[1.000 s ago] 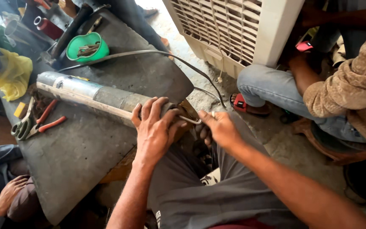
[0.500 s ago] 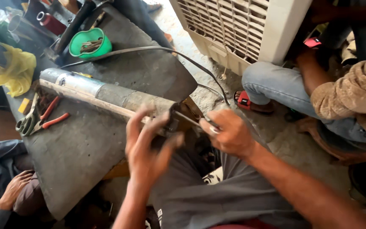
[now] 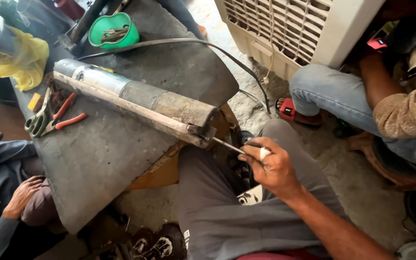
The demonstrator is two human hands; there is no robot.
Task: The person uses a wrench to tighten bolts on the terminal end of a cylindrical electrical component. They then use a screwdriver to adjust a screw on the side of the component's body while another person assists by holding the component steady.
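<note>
Rusty metal cylinder [image 3: 136, 98], thin rod [image 3: 227, 145] pinched by right hand [image 3: 271, 166].

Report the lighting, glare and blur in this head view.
Head view: soft, even daylight; mild sheen on the long metal cylinder; the right hand and thin rod are sharp; the yellow plastic bag is bright at the frame's edge; the left hand is out of frame.

One long metal cylinder [image 3: 136, 100] lies across my counter [image 3: 97, 159], centre frame. One thin rod [image 3: 228, 145] is pinched in my one visible hand [image 3: 270, 166], lower middle. One green bowl [image 3: 111, 30] sits at upper left, one yellow cloth [image 3: 15, 60] at far left, with one pair of scissors [image 3: 37, 120] and one pair of red-handled pliers [image 3: 66, 118]. One black cable [image 3: 193, 43] and one white cooler [image 3: 304, 29] fill the top.
</note>
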